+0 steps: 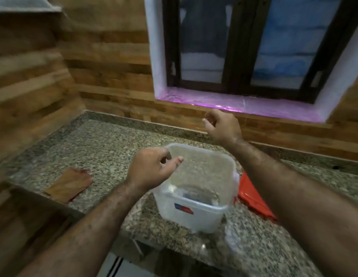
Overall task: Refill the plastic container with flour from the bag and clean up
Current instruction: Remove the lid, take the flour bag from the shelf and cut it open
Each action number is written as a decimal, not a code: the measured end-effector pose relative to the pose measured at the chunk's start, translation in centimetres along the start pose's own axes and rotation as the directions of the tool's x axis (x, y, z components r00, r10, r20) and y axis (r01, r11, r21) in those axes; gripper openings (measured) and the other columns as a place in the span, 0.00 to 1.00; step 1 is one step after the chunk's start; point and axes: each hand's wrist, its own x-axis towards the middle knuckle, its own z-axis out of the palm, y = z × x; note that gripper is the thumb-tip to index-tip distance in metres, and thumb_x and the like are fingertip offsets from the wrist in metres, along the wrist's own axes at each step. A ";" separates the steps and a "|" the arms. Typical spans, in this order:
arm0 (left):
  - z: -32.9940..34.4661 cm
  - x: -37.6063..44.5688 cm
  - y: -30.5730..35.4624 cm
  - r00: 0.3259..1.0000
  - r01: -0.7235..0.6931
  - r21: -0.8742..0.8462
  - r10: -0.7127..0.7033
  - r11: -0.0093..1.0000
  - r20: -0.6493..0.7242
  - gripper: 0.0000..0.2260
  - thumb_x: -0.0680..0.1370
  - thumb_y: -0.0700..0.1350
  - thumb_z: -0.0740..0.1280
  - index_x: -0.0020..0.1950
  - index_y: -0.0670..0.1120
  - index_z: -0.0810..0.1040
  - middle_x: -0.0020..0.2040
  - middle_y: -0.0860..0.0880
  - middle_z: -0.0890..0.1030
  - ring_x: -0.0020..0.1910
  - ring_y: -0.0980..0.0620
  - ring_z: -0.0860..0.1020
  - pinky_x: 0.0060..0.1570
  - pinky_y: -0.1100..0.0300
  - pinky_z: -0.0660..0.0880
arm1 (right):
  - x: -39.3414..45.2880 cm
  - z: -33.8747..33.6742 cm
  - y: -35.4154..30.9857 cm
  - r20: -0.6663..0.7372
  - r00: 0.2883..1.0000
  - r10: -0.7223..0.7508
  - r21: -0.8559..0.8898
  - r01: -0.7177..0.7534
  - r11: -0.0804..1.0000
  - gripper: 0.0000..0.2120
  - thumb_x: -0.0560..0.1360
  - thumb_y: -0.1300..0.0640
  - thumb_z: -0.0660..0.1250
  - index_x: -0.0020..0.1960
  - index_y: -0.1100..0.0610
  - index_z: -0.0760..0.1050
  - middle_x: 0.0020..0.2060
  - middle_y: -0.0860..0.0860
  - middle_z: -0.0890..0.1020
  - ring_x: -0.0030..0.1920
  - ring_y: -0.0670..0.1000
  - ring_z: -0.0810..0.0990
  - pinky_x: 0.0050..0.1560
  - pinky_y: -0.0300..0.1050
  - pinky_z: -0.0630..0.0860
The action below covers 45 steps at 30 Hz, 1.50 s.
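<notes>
Your left hand point(152, 166) hovers over the container's point(194, 212) far-left corner, fingers curled loosely, thumb out, holding nothing. Your right hand point(222, 126) hangs beyond the container's far-right corner, near the wall, fingers half curled; whether it pinches anything you cannot tell through the blur. The clear, lidless container stands on the bench point(106, 148) between your forearms; its contents are unclear. A red bag point(252, 198) lies just right of it, a brown piece point(69, 184) to the left.
</notes>
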 end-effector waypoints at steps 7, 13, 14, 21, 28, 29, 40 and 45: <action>-16.0 13.2 -13.6 0.941 0.206 -0.009 -0.201 0.979 -0.272 0.18 0.77 0.65 0.71 0.40 0.51 0.85 0.34 0.56 0.83 0.36 0.56 0.81 0.37 0.56 0.80 | 15.7 5.0 -19.1 0.066 0.964 -0.258 -0.092 0.263 0.960 0.11 0.78 0.45 0.69 0.56 0.50 0.83 0.49 0.48 0.89 0.50 0.56 0.86 0.51 0.50 0.83; -22.5 17.0 -21.3 0.868 0.311 -0.085 -0.319 0.947 -0.381 0.14 0.78 0.59 0.75 0.41 0.49 0.84 0.34 0.56 0.82 0.36 0.54 0.81 0.37 0.59 0.73 | 22.7 8.9 -26.8 0.136 0.911 -0.389 -0.248 0.411 0.877 0.12 0.79 0.45 0.66 0.57 0.50 0.81 0.52 0.51 0.87 0.53 0.60 0.84 0.47 0.49 0.79; -24.7 18.7 -23.9 0.847 0.327 -0.105 -0.341 0.939 -0.408 0.14 0.78 0.58 0.75 0.43 0.49 0.85 0.35 0.55 0.82 0.37 0.54 0.81 0.39 0.59 0.74 | 25.0 10.3 -29.8 0.144 0.907 -0.397 -0.254 0.421 0.871 0.12 0.80 0.46 0.65 0.57 0.50 0.80 0.51 0.50 0.87 0.52 0.59 0.84 0.48 0.49 0.79; -37.5 29.1 -40.1 0.714 0.383 -0.145 -0.392 0.912 -0.581 0.14 0.76 0.58 0.76 0.54 0.50 0.84 0.39 0.58 0.82 0.44 0.48 0.84 0.49 0.56 0.79 | 40.8 18.0 -47.4 0.044 0.862 -0.505 -0.265 0.497 0.826 0.12 0.80 0.47 0.66 0.61 0.47 0.81 0.52 0.48 0.86 0.50 0.55 0.85 0.49 0.50 0.83; -45.2 37.1 -51.9 0.654 0.485 -0.170 -0.485 0.858 -0.580 0.24 0.75 0.59 0.78 0.65 0.48 0.79 0.55 0.49 0.84 0.55 0.46 0.82 0.56 0.53 0.79 | 52.8 25.6 -60.5 -0.041 0.812 -0.582 -0.312 0.543 0.780 0.10 0.85 0.50 0.64 0.64 0.49 0.78 0.55 0.51 0.86 0.49 0.55 0.84 0.41 0.46 0.75; -45.7 38.0 -53.2 0.651 0.487 -0.183 -0.494 0.854 -0.576 0.26 0.74 0.59 0.78 0.66 0.48 0.78 0.59 0.49 0.84 0.57 0.45 0.82 0.58 0.51 0.80 | 54.2 26.4 -61.9 -0.049 0.802 -0.595 -0.331 0.549 0.767 0.13 0.85 0.50 0.63 0.68 0.49 0.77 0.58 0.52 0.86 0.53 0.57 0.85 0.43 0.48 0.76; -48.9 44.3 -59.6 0.681 0.488 -0.219 -0.526 0.845 -0.510 0.26 0.74 0.71 0.72 0.48 0.47 0.84 0.44 0.51 0.85 0.44 0.49 0.83 0.37 0.58 0.72 | 60.7 30.4 -72.7 0.075 0.854 -0.516 -0.343 0.508 0.791 0.15 0.83 0.62 0.62 0.67 0.56 0.80 0.59 0.54 0.84 0.58 0.59 0.84 0.48 0.52 0.78; -49.6 45.3 -57.3 0.724 0.527 0.131 -0.363 0.840 -0.587 0.20 0.85 0.55 0.67 0.39 0.45 0.75 0.43 0.46 0.84 0.44 0.43 0.82 0.43 0.54 0.75 | 60.0 30.0 -71.3 -0.057 0.823 -0.565 -0.320 0.521 0.792 0.15 0.81 0.68 0.60 0.62 0.59 0.81 0.57 0.57 0.85 0.58 0.62 0.84 0.54 0.54 0.77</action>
